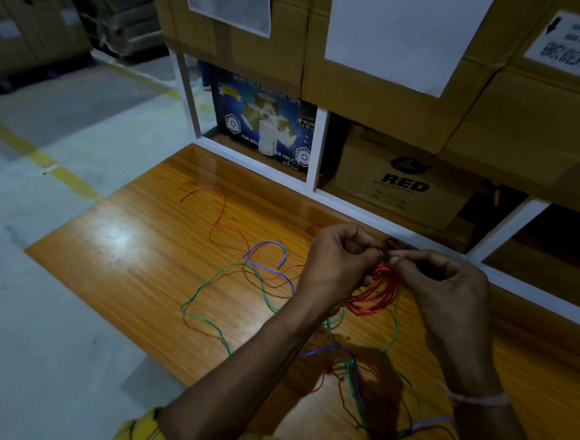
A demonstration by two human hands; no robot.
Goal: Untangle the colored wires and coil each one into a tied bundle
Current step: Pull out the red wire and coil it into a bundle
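A red wire coil (373, 296) of several loops hangs between my two hands above the wooden table (140, 264). My left hand (339, 264) pinches the top of the coil with curled fingers. My right hand (437, 278) pinches the same spot from the other side. A loose length of red wire (220, 218) trails away across the table to the far left. A green wire (214, 283) loops over the table and runs under my arms. A blue wire (270, 255) curls beside it, and more blue shows near the bottom right.
A white shelf frame (350, 212) borders the table's far edge, with cardboard boxes (399, 184) and a blue tape box (265, 125) inside. Larger cartons (406, 40) are stacked above. Concrete floor with a yellow line (37, 155) lies to the left.
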